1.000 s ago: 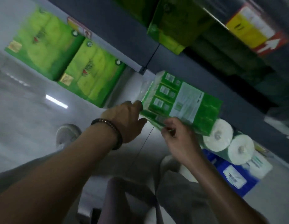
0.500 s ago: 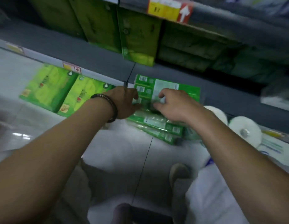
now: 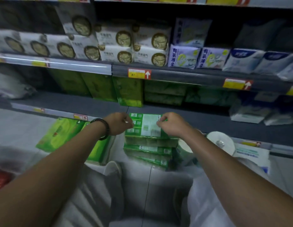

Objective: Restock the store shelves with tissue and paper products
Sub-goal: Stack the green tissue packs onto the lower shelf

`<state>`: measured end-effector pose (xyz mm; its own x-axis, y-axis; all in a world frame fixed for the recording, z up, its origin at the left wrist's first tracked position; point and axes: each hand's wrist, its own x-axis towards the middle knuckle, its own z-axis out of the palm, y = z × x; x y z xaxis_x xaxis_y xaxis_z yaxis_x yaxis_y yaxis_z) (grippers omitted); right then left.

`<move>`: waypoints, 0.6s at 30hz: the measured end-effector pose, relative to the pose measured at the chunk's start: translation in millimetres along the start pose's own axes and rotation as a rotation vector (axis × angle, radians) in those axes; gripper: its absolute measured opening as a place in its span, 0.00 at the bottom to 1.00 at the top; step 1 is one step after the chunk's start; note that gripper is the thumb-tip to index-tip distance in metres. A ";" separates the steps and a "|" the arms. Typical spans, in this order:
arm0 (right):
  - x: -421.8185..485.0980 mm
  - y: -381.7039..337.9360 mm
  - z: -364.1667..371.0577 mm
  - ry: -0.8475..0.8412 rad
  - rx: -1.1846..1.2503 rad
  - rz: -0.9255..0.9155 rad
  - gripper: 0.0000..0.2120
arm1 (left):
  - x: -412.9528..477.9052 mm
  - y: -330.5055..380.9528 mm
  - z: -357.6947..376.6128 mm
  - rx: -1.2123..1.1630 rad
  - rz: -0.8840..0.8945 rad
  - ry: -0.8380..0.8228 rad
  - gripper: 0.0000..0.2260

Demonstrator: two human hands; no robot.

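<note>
Price tags (image 3: pixel 224 0) along top edge cut off. Red thing (image 3: pixel 1 179) at left edge: blurred, unidentifiable. Label print on green tissue pack (image 3: pixel 150 128) too small to read.

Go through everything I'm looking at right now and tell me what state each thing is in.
stack of green packs: on the floor, edges uneven.
green tissue pack: label up, flat atop that stack.
left hand: grips the pack's left edge.
right hand: pinches the pack's top wrapper.
toilet paper rolls: lying on their sides.
light green packs: sealed, lying on the floor.

head view, facing shelves (image 3: pixel 191 76), angled down, close
</note>
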<state>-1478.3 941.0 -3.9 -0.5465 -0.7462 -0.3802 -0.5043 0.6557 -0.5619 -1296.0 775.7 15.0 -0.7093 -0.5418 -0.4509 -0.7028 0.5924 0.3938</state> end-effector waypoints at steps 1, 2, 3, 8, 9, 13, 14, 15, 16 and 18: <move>5.2 3.0 -6.0 -0.036 -0.009 0.049 0.18 | 4.3 1.7 -5.5 -0.023 -0.013 -0.043 0.09; 11.4 5.9 -12.7 -0.090 -0.030 0.109 0.17 | 9.1 5.4 -12.1 -0.028 -0.035 -0.083 0.11; 18.0 8.8 -19.8 -0.140 -0.031 0.167 0.17 | 15.4 10.0 -18.6 -0.019 -0.070 -0.112 0.13; 60.8 43.0 -24.3 -0.091 0.174 0.289 0.11 | 90.3 0.5 -7.8 -0.010 -0.214 -0.119 0.21; 66.0 52.9 -19.3 -0.066 0.227 0.315 0.08 | 103.3 -7.8 2.8 -0.043 -0.266 -0.127 0.21; 101.5 73.9 -6.9 -0.054 0.438 0.460 0.07 | 135.1 -17.7 31.1 -0.352 -0.488 -0.197 0.36; 109.5 73.4 -5.2 -0.058 0.484 0.479 0.07 | 137.3 -13.8 33.3 -0.388 -0.492 -0.204 0.36; 117.9 73.7 -3.4 -0.054 0.509 0.497 0.07 | 140.8 -9.6 34.9 -0.405 -0.503 -0.209 0.36; 124.7 73.4 -1.5 -0.048 0.514 0.515 0.06 | 146.7 -6.2 37.3 -0.411 -0.514 -0.201 0.34; 131.7 71.0 2.6 -0.060 0.541 0.555 0.07 | 154.9 -3.0 41.8 -0.415 -0.536 -0.183 0.31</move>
<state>-1584.3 888.9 -95.8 -0.5785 -0.3401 -0.7414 0.2374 0.7994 -0.5519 -1401.6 714.9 -89.5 -0.2643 -0.5647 -0.7818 -0.9415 -0.0246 0.3361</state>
